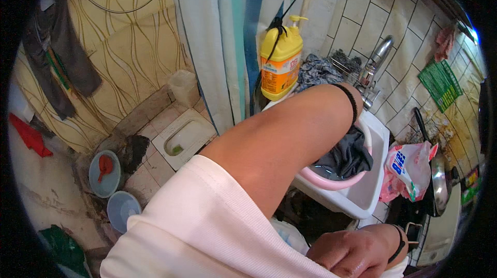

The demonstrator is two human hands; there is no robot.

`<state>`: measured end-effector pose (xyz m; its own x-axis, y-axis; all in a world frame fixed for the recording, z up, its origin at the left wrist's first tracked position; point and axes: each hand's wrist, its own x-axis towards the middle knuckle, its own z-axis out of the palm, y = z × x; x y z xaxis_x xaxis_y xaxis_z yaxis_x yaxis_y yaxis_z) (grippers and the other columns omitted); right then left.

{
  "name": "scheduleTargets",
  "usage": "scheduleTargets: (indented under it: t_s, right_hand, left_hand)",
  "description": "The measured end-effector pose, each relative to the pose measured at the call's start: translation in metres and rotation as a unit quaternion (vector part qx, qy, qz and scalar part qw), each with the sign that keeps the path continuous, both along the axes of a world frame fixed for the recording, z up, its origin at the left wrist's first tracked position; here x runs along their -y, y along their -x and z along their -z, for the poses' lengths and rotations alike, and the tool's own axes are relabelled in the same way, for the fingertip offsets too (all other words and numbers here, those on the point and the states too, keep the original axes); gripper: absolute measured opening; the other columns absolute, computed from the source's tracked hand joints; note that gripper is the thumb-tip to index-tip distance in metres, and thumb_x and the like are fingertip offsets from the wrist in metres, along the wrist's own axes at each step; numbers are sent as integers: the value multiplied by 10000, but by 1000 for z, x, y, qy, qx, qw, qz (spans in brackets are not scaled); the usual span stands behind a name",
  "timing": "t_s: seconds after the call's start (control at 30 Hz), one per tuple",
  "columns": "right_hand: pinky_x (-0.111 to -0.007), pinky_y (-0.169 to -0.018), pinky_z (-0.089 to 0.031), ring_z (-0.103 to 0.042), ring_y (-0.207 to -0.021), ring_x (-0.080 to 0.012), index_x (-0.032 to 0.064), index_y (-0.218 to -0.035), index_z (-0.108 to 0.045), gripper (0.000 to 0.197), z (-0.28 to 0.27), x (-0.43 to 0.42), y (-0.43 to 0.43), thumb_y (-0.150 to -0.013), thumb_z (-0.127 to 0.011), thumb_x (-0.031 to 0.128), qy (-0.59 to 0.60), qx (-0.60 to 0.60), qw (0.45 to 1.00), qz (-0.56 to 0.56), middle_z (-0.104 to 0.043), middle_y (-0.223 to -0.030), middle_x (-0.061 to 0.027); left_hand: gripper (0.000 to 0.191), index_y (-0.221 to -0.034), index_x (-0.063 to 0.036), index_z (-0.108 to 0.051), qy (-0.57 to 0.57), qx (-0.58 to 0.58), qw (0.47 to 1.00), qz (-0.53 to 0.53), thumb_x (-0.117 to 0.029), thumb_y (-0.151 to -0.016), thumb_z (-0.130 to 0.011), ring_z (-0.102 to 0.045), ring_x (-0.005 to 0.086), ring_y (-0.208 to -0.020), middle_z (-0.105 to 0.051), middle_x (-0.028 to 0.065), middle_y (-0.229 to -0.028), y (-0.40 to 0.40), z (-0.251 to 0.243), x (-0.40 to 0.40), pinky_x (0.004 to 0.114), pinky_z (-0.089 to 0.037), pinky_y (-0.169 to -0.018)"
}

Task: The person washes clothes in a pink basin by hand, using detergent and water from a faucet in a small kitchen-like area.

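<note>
My left arm reaches from a pale sleeve across a white sink [382,138], with a black band near its far end. The left hand itself is hidden beyond the arm, close to the chrome faucet [372,68]. Under the arm, a pink-rimmed basin [330,184] in the sink holds dark wet cloth [349,156] and some water. My right hand [349,252], also with a black wristband, is low at the right, below the sink's front edge. Its fingers are curled and partly cut off by the sleeve and frame edge, so any hold cannot be told.
A yellow pump jug [281,64] and patterned cloth [320,70] are behind the sink. To its right lie a pink-white plastic bag [407,169] and a pan [440,185]. Left are a curtain [213,26], a squat toilet [186,138] and two basins [105,190], [123,208].
</note>
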<state>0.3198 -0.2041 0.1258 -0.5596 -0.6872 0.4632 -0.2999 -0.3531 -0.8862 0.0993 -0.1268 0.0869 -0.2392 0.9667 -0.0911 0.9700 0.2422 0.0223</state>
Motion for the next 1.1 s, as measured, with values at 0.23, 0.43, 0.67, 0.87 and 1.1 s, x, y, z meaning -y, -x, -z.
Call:
scheduleTargets:
  t_s: [0.23,0.43,0.67,0.87,1.1]
  right_hand:
    - [-401,-696,-482,-591,-846,-439,-114,-1092,-544,384,7,-12,11,-719,-454,-101,-67,35,992,-99,-574,-1050,-287]
    - [-389,-715,-481,-591,-886,-441,-110,-1168,-535,476,14,-3,19,-701,-446,-128,14,17,997,-80,-583,-1064,-279]
    - [-392,-485,-389,-563,-596,-368,-101,-1132,-555,454,6,0,31,-685,-475,-99,-49,-14,997,-63,-555,-800,-189]
    - [-419,-898,-459,-621,-1036,-347,-110,-1130,-599,312,9,-38,35,-829,-517,-88,-238,85,964,78,-608,-1145,-271]
    - [-234,-594,-465,-571,-668,-116,-9,-1361,-419,555,55,-86,130,-810,-479,-7,-95,186,881,425,-568,-1286,-139]
  left_hand:
    - [240,-976,-61,-724,36,-39,999,-8,-110,-766,-618,-643,352,-946,-669,181,-1045,14,-7,9,429,-517,-822]
    - [361,-1062,-79,-703,64,-48,997,-13,-168,-713,-713,-640,318,-1020,-658,145,-1123,17,-10,9,420,-514,-864]
    - [288,-1066,-99,-699,38,12,997,-71,-180,-795,-640,-636,333,-989,-665,151,-1088,29,6,-8,447,-518,-829]
    - [318,-1119,-110,-679,128,-74,987,-69,-195,-816,-639,-661,278,-946,-681,98,-1055,25,-21,1,450,-541,-700]
    - [144,-872,-85,-694,-385,-260,880,-95,-120,-766,-603,-626,295,-905,-648,110,-928,113,-43,38,427,-505,-726]
